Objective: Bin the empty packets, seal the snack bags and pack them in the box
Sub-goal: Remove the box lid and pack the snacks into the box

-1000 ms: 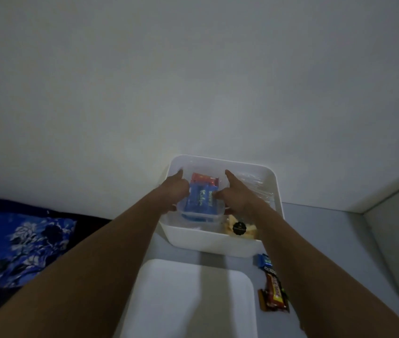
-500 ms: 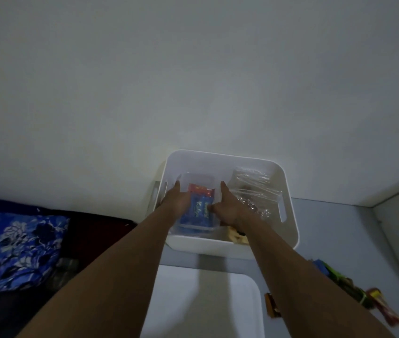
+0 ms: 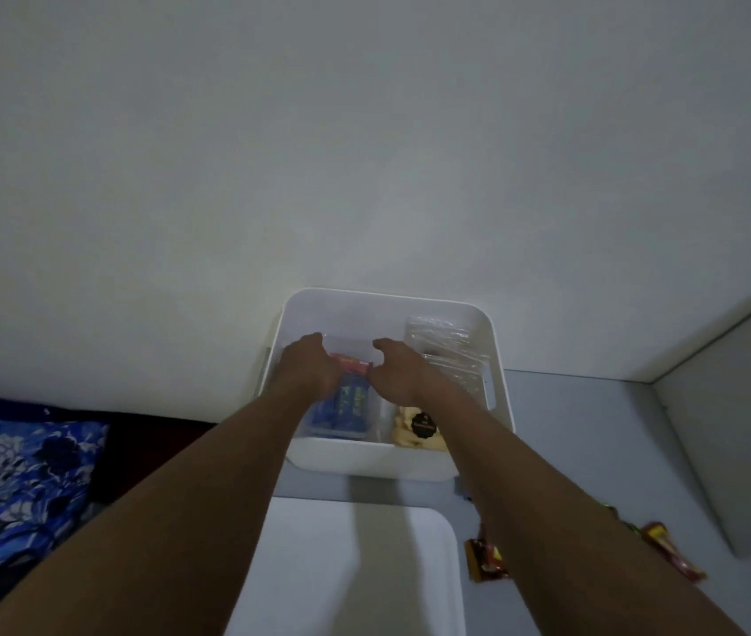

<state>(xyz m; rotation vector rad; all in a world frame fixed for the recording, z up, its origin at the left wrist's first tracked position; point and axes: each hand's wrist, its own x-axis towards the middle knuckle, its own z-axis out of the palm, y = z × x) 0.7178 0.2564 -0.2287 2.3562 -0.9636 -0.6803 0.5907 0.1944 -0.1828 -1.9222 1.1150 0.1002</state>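
Both arms reach forward into the white box (image 3: pixel 364 461), which stands at the far edge of the grey tabletop (image 3: pixel 570 429), its back touching the wall (image 3: pixel 364 153).

- Left grip (image 3: pixel 307 367): fingers curled over the left side of the snack bag (image 3: pixel 346 401), holding it.
- Right grip (image 3: pixel 398 374): closed on the right side of the same bag, thumb at its top edge. The fingertips of both are partly hidden behind the knuckles.
- Snack bag: clear, with blue and red packets inside. It is in the left half of the box, between the two grips, near end down by the front wall.
- Second bag (image 3: pixel 419 429), pale yellow contents and a round black label: front right corner of the box, just beside the right wrist.
- Clear bags (image 3: pixel 447 346): far right corner of the box, lying flat.

Surface and room: dim light, plain white wall, and a grey side panel (image 3: pixel 731 452) closing the right edge of the tabletop. A white rounded-corner panel (image 3: pixel 350 566) lies in front of the box. A blue floral cloth (image 3: pixel 20 479) lies beyond the left edge.

Loose items: a red-yellow wrapper (image 3: pixel 486 555) lies right of the white panel, and another wrapper (image 3: pixel 671 550) lies near the side panel. Bare tabletop shows right of the box.
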